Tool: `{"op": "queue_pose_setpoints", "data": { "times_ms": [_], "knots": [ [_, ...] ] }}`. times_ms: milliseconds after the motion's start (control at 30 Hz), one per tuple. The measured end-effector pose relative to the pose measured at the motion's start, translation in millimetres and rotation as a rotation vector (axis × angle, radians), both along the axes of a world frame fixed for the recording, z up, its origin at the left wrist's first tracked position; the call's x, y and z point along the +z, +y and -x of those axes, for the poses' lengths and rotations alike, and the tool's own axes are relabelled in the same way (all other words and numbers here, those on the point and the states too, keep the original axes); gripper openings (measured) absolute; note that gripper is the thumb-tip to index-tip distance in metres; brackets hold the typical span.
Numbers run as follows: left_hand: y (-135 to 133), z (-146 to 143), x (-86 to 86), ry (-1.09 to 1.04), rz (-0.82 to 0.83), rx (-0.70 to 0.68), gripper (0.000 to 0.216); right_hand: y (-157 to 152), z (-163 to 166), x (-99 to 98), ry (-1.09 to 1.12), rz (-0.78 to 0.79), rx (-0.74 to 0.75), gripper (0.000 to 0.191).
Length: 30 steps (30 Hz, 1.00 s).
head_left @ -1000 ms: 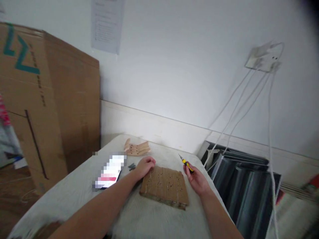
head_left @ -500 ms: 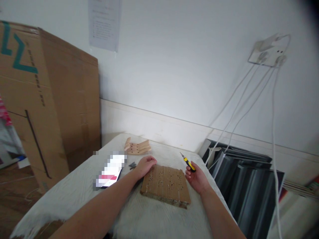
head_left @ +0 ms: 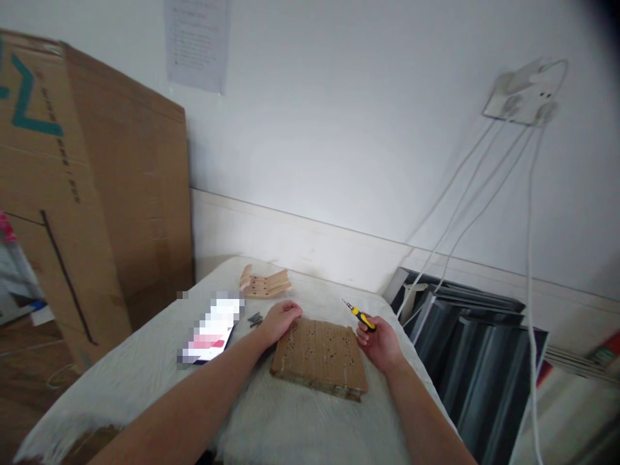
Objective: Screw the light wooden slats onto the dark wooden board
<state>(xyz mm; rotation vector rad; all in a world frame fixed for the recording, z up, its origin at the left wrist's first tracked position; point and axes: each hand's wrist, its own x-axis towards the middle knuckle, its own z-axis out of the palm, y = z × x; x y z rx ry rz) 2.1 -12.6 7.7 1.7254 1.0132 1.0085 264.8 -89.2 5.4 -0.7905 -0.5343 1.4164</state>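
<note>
A tall cardboard box (head_left: 135,194) fills the left of the frame, and a bench (head_left: 140,381) under pale cloth spreads across the lower middle. Dark ribbed panels (head_left: 484,381) lean at lower right. Both forearms enter from the bottom edge. The left hand (head_left: 279,321) lies palm down, fingers bent, at the upper left corner of a brown slab (head_left: 320,355) pitted with small holes, just below the centre of the frame; whether those fingers grip anything, I cannot tell. The right hand (head_left: 381,343), turned partly palm up beside the slab's right edge, has its fingers closed around the handle of a yellow-and-black screwdriver (head_left: 363,320), its tip pointing up and left, clear of the slab. Compared with half a second ago, the screwdriver leans flatter and its tip sits farther left; the left hand has kept its place at the corner. Left of that hand lie a phone (head_left: 213,332), jointed wooden pieces (head_left: 265,285) higher up, and some slender dark bits (head_left: 254,319).
</note>
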Motion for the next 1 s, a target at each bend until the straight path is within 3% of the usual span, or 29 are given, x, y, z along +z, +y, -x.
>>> {"op": "queue_pose_setpoints", "data": {
  "times_ms": [200, 433, 733, 1000],
  "knots": [
    [-0.1, 0.8, -2.8, 0.033, -0.05, -0.006, 0.029, -1.3, 0.1, 0.5, -0.008, -0.005, -0.002, 0.015],
    [11.4, 7.1, -4.6, 0.044, -0.237, 0.044, 0.042, -1.2, 0.6, 0.9, -0.023, -0.004, -0.014, 0.015],
    [26.5, 10.4, -9.1, 0.129, -0.317, 0.077, 0.041, 1.1, 0.0, -2.5, -0.046, 0.003, -0.016, 0.016],
    [23.4, 9.4, -6.9, 0.167, -0.341, 0.076, 0.03, 1.5, -1.4, -3.7, -0.053, 0.001, -0.015, 0.016]
  ]
}}
